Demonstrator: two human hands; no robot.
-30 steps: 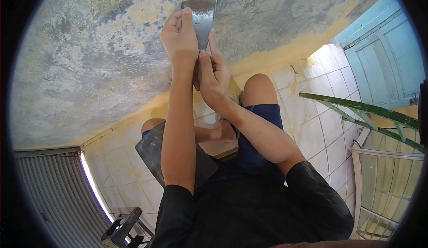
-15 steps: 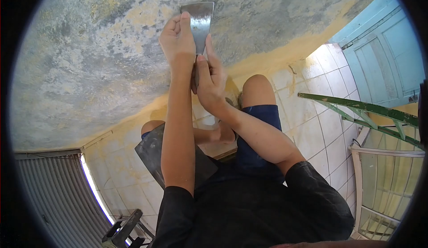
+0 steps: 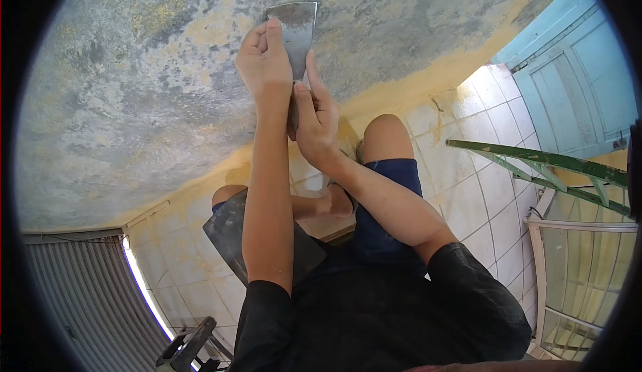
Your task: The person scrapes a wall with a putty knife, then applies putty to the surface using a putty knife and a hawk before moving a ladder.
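A wide metal putty knife (image 3: 298, 41) is held up against the patchy grey wall (image 3: 180, 71), blade end uppermost. My left hand (image 3: 264, 61) pinches the left edge of its blade, thumb near the upper left corner and the other fingers curled. Lower down, my right hand (image 3: 317, 114) is wrapped round the handle, with the index finger stretched along the blade's right edge. Most of the handle is hidden in that grip. A flat dark sheet (image 3: 227, 231) lies over my left thigh, partly behind my left forearm.
Pale floor tiles (image 3: 461, 184) run below the wall. To the right are a green metal frame (image 3: 535, 158), a light blue door (image 3: 575, 84) and a white-framed glass panel (image 3: 582, 271). A corrugated shutter (image 3: 87, 285) and a dark stand (image 3: 190, 345) are at the lower left.
The putty knife has shifted slightly left with both hands, and its blade has turned so the bright reflection is gone. Both grips stay the same.
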